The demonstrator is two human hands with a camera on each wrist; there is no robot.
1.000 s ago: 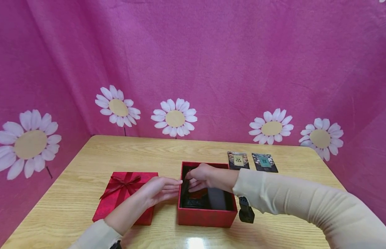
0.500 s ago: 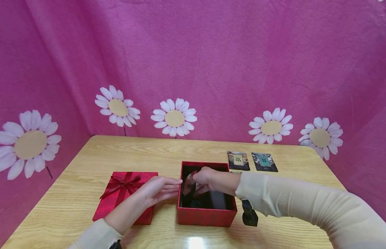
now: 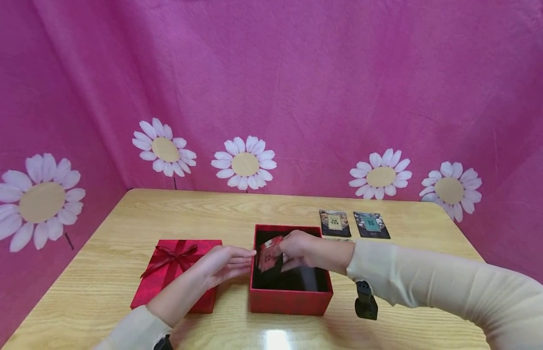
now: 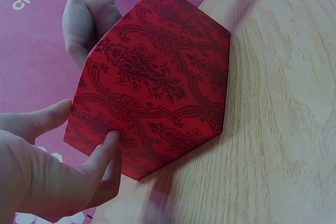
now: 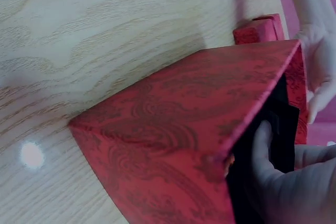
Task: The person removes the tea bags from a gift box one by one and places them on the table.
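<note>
A red gift box [image 3: 290, 302] with a dark paisley pattern and black inside stands lidless on the table. My right hand [image 3: 296, 248] reaches over its right side and pinches a flat dark packet [image 3: 269, 256] with a red label, tilted within the box. In the right wrist view the packet's black back [image 5: 286, 135] shows between thumb and fingers. My left hand [image 3: 223, 266] touches the box's left wall with extended fingertips; the left wrist view shows thumb and fingers against the patterned side [image 4: 152, 77]. The box's floor is mostly in shadow.
A red lid [image 3: 166, 272] with a ribbon bow lies left of the box, partly behind my left forearm. Two dark packets, one with a yellow label [image 3: 334, 222] and one with a green label [image 3: 371, 224], lie behind the box to the right. A pink flowered cloth [image 3: 271, 97] hangs behind.
My right hand has drawn back slightly to the right, and the packet has tipped so its red label faces up. The left hand stays at the box's side.
</note>
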